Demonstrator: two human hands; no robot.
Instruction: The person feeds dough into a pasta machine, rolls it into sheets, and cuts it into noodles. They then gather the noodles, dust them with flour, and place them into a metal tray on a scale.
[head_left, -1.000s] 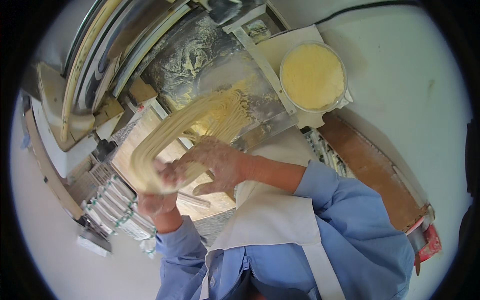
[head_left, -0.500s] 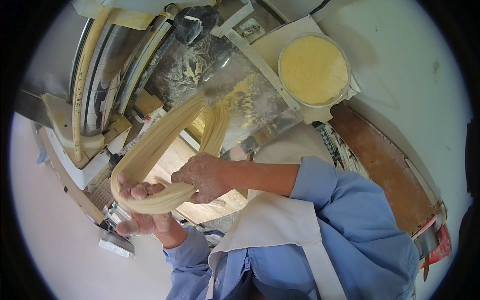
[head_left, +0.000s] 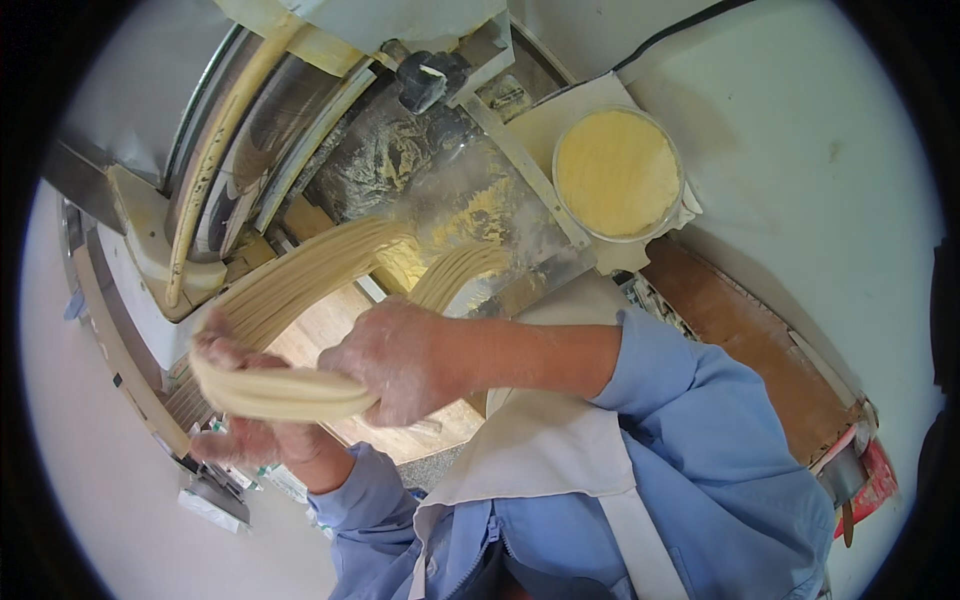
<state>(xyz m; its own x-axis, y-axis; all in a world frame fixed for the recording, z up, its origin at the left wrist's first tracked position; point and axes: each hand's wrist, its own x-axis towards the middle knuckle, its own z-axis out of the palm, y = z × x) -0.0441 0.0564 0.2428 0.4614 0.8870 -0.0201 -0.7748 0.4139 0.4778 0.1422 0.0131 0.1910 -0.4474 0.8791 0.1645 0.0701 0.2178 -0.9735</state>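
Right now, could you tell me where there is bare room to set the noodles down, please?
Bare wooden board lies under the long pale noodle bundle, between both hands and the floury metal machine chute. The corner by the round bowl of yellow flour is crowded.

Noodle machine [head_left: 330,150] is carrying most things: metal chute [head_left: 470,215], dusted w/ flour, is sloping down from rollers, w/ noodle strands [head_left: 320,270] running off it over a wooden board [head_left: 320,335] below. Round tub [head_left: 618,172] of yellow flour is sitting on a white tray [head_left: 560,115] beside chute, top right. Brown plank [head_left: 745,335] is lying along right side.
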